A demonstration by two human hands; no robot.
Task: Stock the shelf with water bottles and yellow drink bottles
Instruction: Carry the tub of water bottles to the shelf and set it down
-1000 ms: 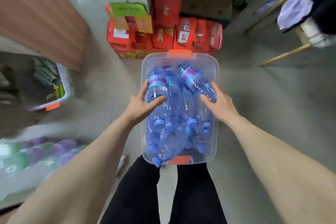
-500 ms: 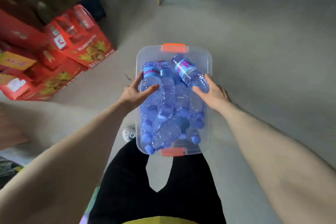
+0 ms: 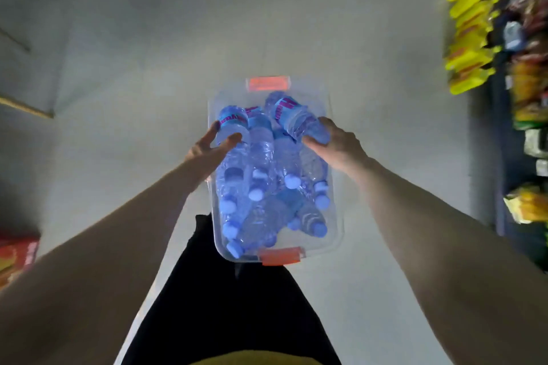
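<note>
At the far left edge a red carton sits low on the floor, well apart from me, and plays no part in what I'm doing. Next comes my left hand: I have it on the left rim of the clear bin, thumb hooked over the edge into the bin and fingers reaching along the outside wall, so it grips the side rather than any bottle. I hold it there because the load is heavy and loose, and I judge a grip at mid-length keeps the bin level.

Between my hands the water bottles lie heaped on their sides inside the bin, blue caps mostly pointing toward me, two labelled ones propped up at the far end. None is on a shelf yet; they are all in the bin, carried out in front of my waist over bare floor. Orange latches mark the near and far ends.

My right hand clasps the opposite rim the same way, thumb inside beside a tilted bottle, fingers wrapped outside.

At the far right runs the shelf, blurred, with what look like yellow packets hanging on it, though I can't be sure what they are. I take it that's where I'm heading.
</note>
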